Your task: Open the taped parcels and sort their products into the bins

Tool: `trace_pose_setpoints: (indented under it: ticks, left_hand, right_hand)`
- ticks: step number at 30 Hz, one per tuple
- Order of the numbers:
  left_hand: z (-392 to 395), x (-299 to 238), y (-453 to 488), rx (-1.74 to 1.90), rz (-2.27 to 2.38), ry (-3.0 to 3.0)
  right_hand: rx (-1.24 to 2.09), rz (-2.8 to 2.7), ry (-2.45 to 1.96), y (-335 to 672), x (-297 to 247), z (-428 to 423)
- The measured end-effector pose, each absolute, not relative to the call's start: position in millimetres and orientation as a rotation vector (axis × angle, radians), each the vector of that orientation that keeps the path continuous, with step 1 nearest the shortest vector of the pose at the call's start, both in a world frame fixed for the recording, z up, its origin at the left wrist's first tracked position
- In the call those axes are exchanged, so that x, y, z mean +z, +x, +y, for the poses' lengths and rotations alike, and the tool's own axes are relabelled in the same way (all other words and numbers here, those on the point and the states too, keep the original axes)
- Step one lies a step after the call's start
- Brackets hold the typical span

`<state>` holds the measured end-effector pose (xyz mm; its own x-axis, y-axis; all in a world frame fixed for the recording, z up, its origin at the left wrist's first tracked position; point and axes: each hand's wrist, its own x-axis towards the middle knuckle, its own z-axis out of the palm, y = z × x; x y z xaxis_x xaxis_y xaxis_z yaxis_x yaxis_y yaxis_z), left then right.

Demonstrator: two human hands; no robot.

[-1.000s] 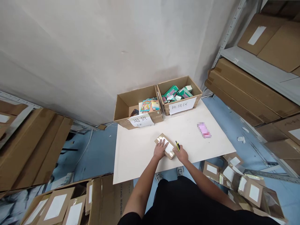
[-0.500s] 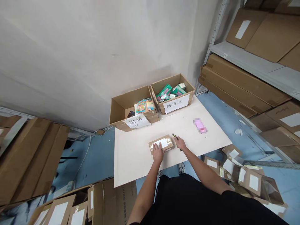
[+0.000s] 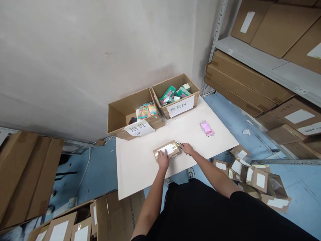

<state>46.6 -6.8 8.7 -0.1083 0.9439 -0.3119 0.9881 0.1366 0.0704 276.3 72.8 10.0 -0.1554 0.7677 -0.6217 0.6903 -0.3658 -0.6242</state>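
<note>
A small taped cardboard box point(image 3: 173, 146) with a white label lies flat on the white table point(image 3: 135, 174). My left hand point(image 3: 163, 160) holds it down, fingers spread over the label and the near edge. Just off the box's right end, my right hand point(image 3: 186, 149) is closed around a slim black-and-yellow box cutter point(image 3: 178, 144). The tool points at that end of the box; whether its tip touches the cardboard I cannot tell.
Two open cartons with handwritten signs stand at the table's back: the left carton point(image 3: 159, 124) holds booklets, the right carton point(image 3: 197, 101) green packets. A blurred pink item point(image 3: 207, 128) lies at right. Loose boxes point(image 3: 259, 177) and a shelf rack point(image 3: 253, 57) are rightward.
My right hand has brought the box cutter closer to the box's right end. My left hand stays on the box. The whole view has shifted slightly.
</note>
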Motion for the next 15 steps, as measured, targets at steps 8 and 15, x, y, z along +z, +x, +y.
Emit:
trace_pose_setpoints:
  ticks: [8,15]
  left_hand:
    - [-5,17,43,-0.229,2.15,1.885]
    - [-13,24,13,-0.209,2.379,1.715]
  right_hand:
    - [1.71,-1.744,-1.873,316,1,38]
    - [1.599,-1.191,-2.06,333,-18,36]
